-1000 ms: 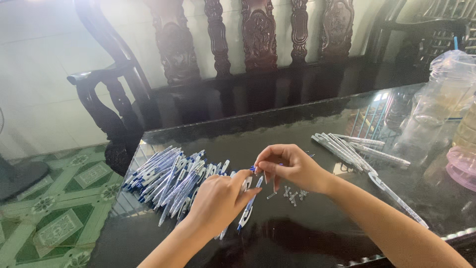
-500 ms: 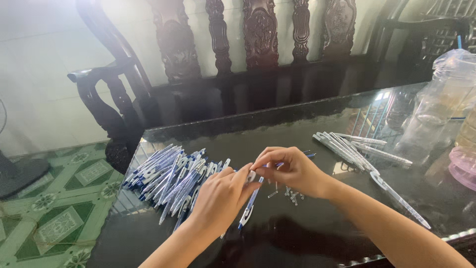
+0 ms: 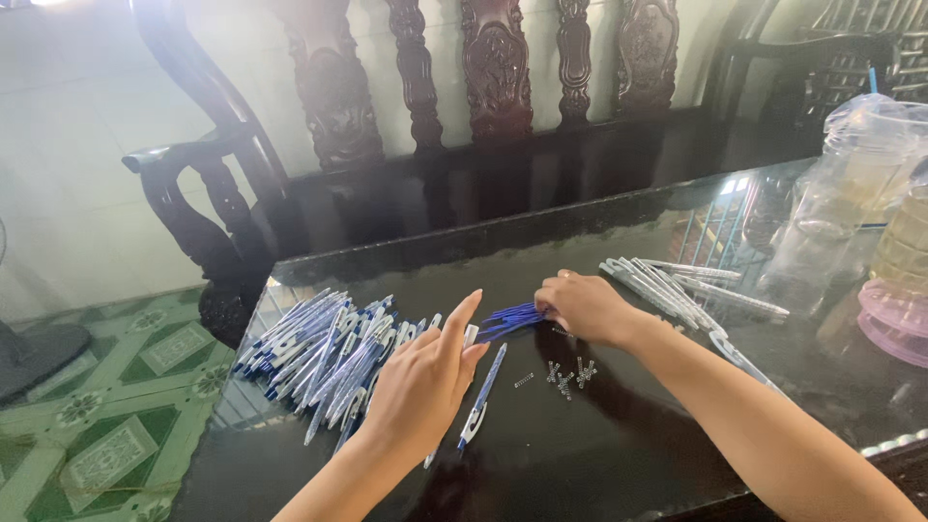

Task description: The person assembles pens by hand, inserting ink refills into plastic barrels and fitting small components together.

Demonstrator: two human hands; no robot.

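My left hand (image 3: 420, 391) holds a blue and white pen (image 3: 482, 396) just above the dark glass table (image 3: 619, 464), with its index finger stretched out. My right hand (image 3: 585, 307) has reached to the back and its fingers are closed on the end of a small bundle of thin blue refills (image 3: 510, 320). Several tiny metal springs (image 3: 566, 372) lie scattered on the glass between my two hands. A heap of finished blue and white pens (image 3: 314, 350) lies left of my left hand.
A row of clear pen barrels (image 3: 669, 283) lies right of my right hand. Clear plastic bags and jars (image 3: 855, 193) and a pink lid (image 3: 894, 324) stand at the far right. A carved dark wooden bench (image 3: 493, 106) runs behind the table; green patterned floor tiles (image 3: 106, 445) are at the left.
My hands were together on one pen. They have parted: the right hand moved away to the blue refills, and the left hand kept the pen and sank a little.
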